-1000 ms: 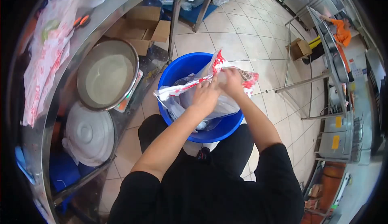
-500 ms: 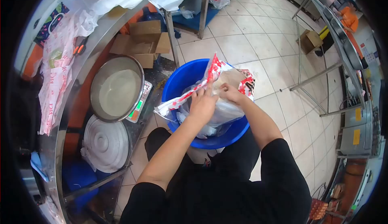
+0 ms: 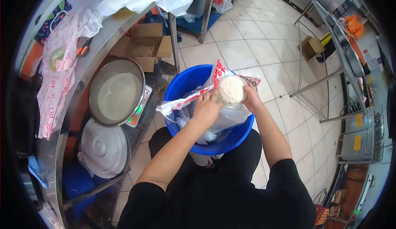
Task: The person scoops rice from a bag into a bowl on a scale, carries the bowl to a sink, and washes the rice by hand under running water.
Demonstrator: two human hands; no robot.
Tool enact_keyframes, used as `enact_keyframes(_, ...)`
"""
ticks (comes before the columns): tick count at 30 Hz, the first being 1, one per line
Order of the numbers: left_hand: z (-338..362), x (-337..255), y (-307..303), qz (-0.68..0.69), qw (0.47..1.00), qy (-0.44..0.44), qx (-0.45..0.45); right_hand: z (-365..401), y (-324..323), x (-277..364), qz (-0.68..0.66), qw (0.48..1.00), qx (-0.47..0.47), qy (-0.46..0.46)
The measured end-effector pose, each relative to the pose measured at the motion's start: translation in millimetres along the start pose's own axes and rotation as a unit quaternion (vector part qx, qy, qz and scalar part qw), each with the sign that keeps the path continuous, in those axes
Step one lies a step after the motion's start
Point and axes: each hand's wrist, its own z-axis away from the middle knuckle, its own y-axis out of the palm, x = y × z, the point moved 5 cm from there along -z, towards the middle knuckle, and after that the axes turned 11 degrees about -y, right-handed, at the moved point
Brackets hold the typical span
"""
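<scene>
A red-and-white printed rice bag [image 3: 187,102] lies open across a blue tub [image 3: 175,89] between my knees. At its mouth is a rounded heap of white rice [image 3: 232,89], apparently in a small bowl whose wall is mostly hidden. My right hand [image 3: 250,98] grips this load from the right side. My left hand [image 3: 207,107] holds the bag's near edge, its fingertips close beside the rice. Clear plastic [image 3: 225,119] hangs below the hands inside the tub.
At left a steel basin [image 3: 95,89] with pale contents rests on a digital scale [image 3: 139,109]. A round grey lid [image 3: 104,147] and a cardboard box [image 3: 146,47] share that low shelf. Scissors [image 3: 84,49] lie on the steel counter. A person in orange [image 3: 354,26] stands far right.
My right hand has come up out of the bag's mouth with a heaped load of rice. My left hand stays at the bag's edge. The view has shifted slightly.
</scene>
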Motion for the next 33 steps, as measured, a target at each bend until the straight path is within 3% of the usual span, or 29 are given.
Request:
enact_keyframes(2,0.2,2.2,-0.4,-0.005,0.999,-0.01,0.036,4.6,4.1,9.5,-0.005,1.0,0.024,-0.007)
enact_keyframes(5,0.4,9.6,6.6,0.024,0.999,-0.015,0.015,11.4,20.5,24.9,-0.025,0.994,0.105,-0.023)
enact_keyframes(7,-2.9,15.1,26.7,0.047,0.998,-0.035,-0.007,12.6,14.7,30.3,-0.024,0.998,0.06,0.003)
enact_keyframes(8,-8.4,17.4,43.3,0.136,0.987,-0.067,-0.053,20.8,26.9,39.9,-0.003,0.997,0.071,0.004)
enact_keyframes(9,-7.7,24.5,51.7,0.219,0.965,-0.105,-0.102,29.7,37.4,50.9,0.051,0.999,0.009,0.005)
enact_keyframes(11,2.4,16.8,25.4,0.085,0.992,-0.028,-0.088,11.8,54.9,51.4,0.019,0.996,0.087,0.026)
enact_keyframes(13,-8.4,16.0,57.1,0.07,0.986,-0.078,-0.132,14.6,112.2,62.8,0.049,0.998,0.04,0.023)
enact_keyframes(15,-3.4,11.1,28.6,-0.033,0.997,-0.021,0.064,-7.3,163.3,53.8,0.066,0.996,0.062,0.009)
enact_keyframes(16,-4.7,16.2,30.8,-0.02,0.997,-0.048,0.057,-18.4,193.8,49.0,0.079,0.994,0.07,-0.008)
enact_keyframes(19,-0.3,12.0,31.8,0.0,0.999,-0.04,0.015,-10.6,327.9,21.7,0.196,0.953,0.076,-0.22)
enact_keyframes(20,5.1,16.6,22.9,0.302,0.947,-0.11,0.017,-17.3,360.0,3.8,0.201,0.927,0.079,-0.307)
enact_keyframes(21,10.7,21.1,17.6,0.574,0.802,-0.164,0.014,-7.1,394.0,0.5,0.34,0.833,0.065,-0.431)
enact_keyframes(22,19.3,23.5,15.4,0.791,0.58,-0.194,0.007,14.7,428.3,-3.5,0.46,0.702,0.047,-0.541)
enact_keyframes(23,27.3,23.0,16.5,0.933,0.301,-0.2,0.001,26.3,448.4,-15.8,0.459,0.702,0.055,-0.542)
enact_keyframes(24,29.8,20.5,18.0,0.983,-0.009,-0.184,-0.003,41.0,470.6,-24.7,0.485,0.644,0.084,-0.586)
enact_keyframes(25,27.6,24.4,20.4,0.982,-0.012,-0.186,-0.005,51.3,488.2,-32.0,0.507,0.584,0.109,-0.625)
enact_keyframes(26,21.4,24.0,25.0,0.987,-0.042,-0.151,0.033,53.1,496.2,-34.2,0.508,0.586,0.106,-0.622)
enact_keyframes(28,3.1,20.2,59.5,0.985,-0.066,-0.131,0.088,65.5,511.7,-43.8,0.605,0.378,0.135,-0.688)
enact_keyframes(30,-28.0,8.5,100.5,0.98,-0.127,0.083,0.13,65.2,509.0,-33.9,0.6,0.391,0.105,-0.69)
enact_keyframes(31,-14.2,5.0,90.3,0.978,-0.129,0.068,0.15,61.0,505.3,-29.0,0.591,0.391,0.094,-0.699)
enact_keyframes(32,2.3,16.4,79.0,0.974,0.222,0.041,0.035,54.6,499.5,-25.0,0.603,0.394,0.072,-0.69)
enact_keyframes(33,21.6,26.5,50.6,0.836,0.542,0.031,-0.08,39.5,481.7,-12.7,0.521,0.567,0.036,-0.637)
